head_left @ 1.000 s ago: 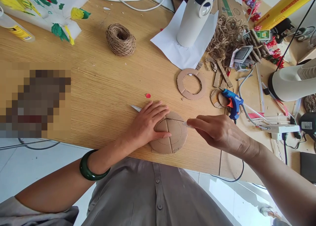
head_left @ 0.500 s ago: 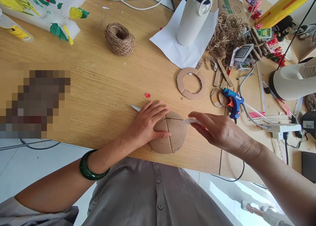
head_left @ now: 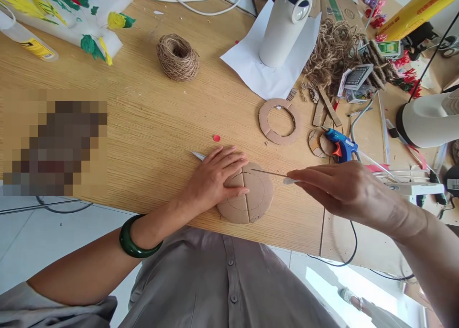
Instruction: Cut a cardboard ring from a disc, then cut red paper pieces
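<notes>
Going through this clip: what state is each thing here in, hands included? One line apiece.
Left hand: spread on the disc
Right hand: pinching the thin rod
Thin rod: held, over the disc
Disc: flat, circle drawn
Ring: flat, centre cut out
Twine: wound in a ball
Bottle: upright on paper
Paper: spread out
Glue gun: lying down, power unclear

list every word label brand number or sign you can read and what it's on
No text can be read clearly.
Yellow roll: red lettering, too blurred.
Clear bottle: label print too small.
Patterned box: print too small.
Black device: white label, unreadable.
Cardboard disc: small marks, illegible.
</notes>
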`<state>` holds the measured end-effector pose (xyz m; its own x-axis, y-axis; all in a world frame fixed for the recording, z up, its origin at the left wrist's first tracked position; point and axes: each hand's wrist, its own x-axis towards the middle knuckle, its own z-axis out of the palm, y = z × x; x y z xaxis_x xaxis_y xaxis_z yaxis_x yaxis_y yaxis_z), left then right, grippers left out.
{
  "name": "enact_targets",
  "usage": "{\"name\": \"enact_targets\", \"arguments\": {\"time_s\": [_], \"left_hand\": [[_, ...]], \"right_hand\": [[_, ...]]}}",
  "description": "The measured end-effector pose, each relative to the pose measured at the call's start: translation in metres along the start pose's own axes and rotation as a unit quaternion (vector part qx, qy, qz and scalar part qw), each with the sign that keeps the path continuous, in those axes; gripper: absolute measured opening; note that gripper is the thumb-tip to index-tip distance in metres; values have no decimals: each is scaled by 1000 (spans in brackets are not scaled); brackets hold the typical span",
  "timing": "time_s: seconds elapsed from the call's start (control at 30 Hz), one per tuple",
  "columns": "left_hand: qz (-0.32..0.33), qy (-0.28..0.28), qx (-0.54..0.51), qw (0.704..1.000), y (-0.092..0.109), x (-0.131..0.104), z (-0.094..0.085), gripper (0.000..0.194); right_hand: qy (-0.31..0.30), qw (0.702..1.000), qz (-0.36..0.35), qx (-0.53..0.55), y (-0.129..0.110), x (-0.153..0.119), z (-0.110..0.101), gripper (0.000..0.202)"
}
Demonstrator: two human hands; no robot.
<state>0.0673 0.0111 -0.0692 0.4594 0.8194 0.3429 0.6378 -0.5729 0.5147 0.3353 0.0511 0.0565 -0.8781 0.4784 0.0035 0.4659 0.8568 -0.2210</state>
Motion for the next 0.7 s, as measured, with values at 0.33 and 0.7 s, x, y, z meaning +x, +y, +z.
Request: {"name": "enact_targets", "arguments": {"time_s": [0.33,0.7], "left_hand": [[-5,-7,0,1000,3,0,-1,57],[-2,0,-6,1000,1,-1,0,58]], "right_hand": [[11,999,7,-43,-9,-1,12,17],[-2,999,13,-32,-9,-2,13,18]]}}
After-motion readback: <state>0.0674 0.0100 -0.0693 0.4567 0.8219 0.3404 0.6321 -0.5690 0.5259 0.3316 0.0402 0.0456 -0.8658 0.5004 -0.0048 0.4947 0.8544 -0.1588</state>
